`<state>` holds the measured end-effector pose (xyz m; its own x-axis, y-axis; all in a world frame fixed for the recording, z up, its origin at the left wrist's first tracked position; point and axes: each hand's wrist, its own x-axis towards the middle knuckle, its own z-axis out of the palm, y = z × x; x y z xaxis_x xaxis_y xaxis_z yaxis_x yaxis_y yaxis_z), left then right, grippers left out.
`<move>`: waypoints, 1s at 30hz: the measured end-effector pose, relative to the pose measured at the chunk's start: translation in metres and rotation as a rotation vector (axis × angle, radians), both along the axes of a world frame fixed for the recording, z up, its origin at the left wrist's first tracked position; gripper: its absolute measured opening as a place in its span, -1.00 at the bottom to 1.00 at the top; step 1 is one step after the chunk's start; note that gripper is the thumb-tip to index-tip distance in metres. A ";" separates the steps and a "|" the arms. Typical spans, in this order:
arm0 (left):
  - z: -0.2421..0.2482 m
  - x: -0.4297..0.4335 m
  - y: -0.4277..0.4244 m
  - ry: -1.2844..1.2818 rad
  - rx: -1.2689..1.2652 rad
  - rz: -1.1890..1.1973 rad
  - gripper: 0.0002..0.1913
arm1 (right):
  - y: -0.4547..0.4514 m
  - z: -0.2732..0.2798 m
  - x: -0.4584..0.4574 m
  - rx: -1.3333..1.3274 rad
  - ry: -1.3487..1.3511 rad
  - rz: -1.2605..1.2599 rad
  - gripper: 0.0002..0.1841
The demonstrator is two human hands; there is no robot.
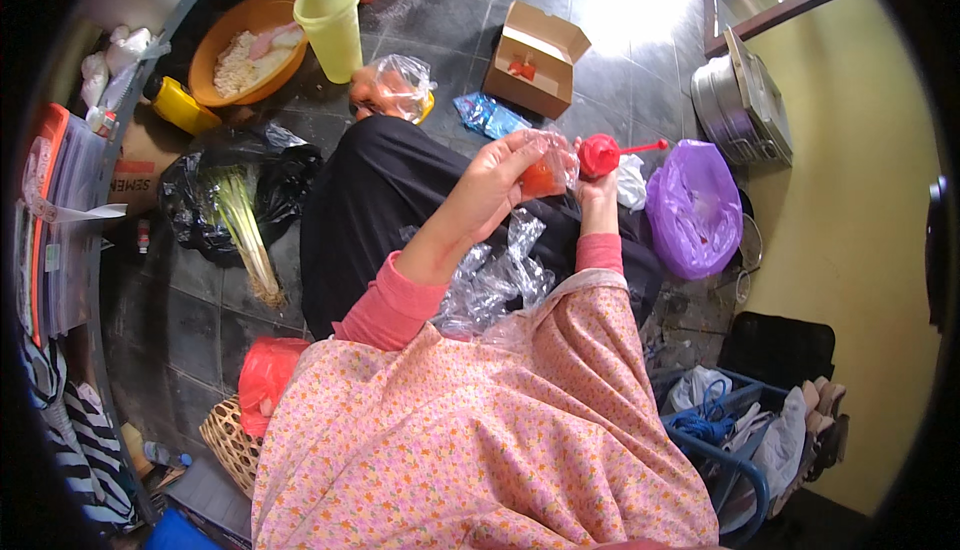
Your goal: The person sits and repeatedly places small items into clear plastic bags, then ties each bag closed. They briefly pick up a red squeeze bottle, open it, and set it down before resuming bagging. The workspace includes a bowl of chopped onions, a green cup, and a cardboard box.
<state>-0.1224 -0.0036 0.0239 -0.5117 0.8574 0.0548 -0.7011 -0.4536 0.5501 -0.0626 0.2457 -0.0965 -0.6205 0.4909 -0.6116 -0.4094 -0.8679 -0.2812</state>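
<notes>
My left hand [487,182] pinches a small transparent plastic bag [546,173] with orange-red sauce in it, held above my lap. Close beside it, my right hand [598,193] is wrapped around a bottle with a red cap [598,154]; a thin red stopper on a strap sticks out to the right. Most of that bottle's body is hidden. Crumpled transparent plastic bags [499,280] lie in my lap. Just beyond my hands, an open cardboard box [534,103] stands on the floor with small red sauce packets [523,69] inside. A blue plastic packet [489,114] lies next to the box.
Ahead to the left are an orange basin [206,62] of pale food, a yellow-green plastic tumbler [330,32] and bagged orange-brown items [390,90]. Spring onions [244,227] rest on a black bag. A purple plastic bag [694,208] and metal pot [724,111] stand right.
</notes>
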 end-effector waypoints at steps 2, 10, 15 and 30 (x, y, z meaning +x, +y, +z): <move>-0.001 -0.004 -0.001 0.018 -0.035 0.004 -0.70 | -0.002 -0.013 0.000 -0.151 0.040 -0.015 -0.52; 0.001 -0.005 0.005 -0.040 0.044 0.031 -0.72 | 0.005 -0.022 0.012 -0.318 0.148 -0.118 -0.39; 0.003 -0.003 0.003 0.038 -0.037 0.097 -0.77 | -0.055 0.043 0.023 -0.023 -0.030 0.128 -0.49; 0.008 0.018 -0.005 0.109 0.051 0.102 -0.83 | -0.136 0.230 0.033 1.668 -0.281 0.611 -0.76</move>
<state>-0.1047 -0.0091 0.0321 -0.5844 0.7962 0.1565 -0.5878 -0.5483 0.5949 -0.0301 0.1101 0.1337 -0.9069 0.4012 0.1286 0.0367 0.3793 -0.9245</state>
